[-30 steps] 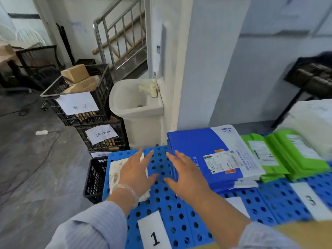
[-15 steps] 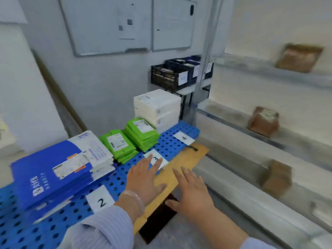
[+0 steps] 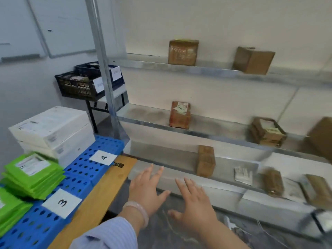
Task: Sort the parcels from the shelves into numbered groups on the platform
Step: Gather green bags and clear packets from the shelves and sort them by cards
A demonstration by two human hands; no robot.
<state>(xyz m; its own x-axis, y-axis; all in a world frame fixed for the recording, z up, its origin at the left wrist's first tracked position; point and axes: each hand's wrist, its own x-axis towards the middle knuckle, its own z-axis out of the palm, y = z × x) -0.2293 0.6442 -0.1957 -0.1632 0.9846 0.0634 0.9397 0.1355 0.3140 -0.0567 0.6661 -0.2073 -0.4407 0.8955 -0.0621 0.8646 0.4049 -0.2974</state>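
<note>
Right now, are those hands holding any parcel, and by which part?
Nothing is held: the left hand and right hand are open with fingers spread, short of the shelves.

Right edge crops the blurred brown box (image 3: 321,139)

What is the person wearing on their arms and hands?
The left hand has no glove; a pale, glassy bracelet circles its wrist beside a light blue, finely striped sleeve. The right hand is bare too, and its forearm shows no sleeve.
</note>
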